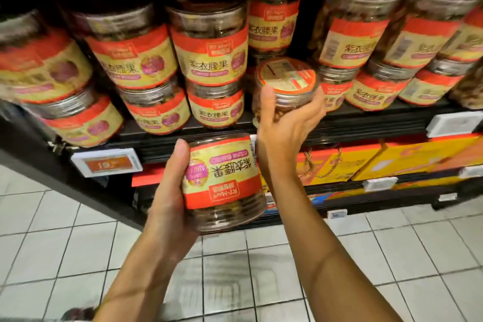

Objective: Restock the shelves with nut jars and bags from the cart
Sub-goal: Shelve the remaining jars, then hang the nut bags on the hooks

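Two jars, one in each hand. My left hand grips the near jar, low and close to me, its label upside down. My right hand, higher and farther out, grips the far jar, tipped so a flat end faces me. This hand is nearer the shelf. The gap sits just behind that jar, I think.
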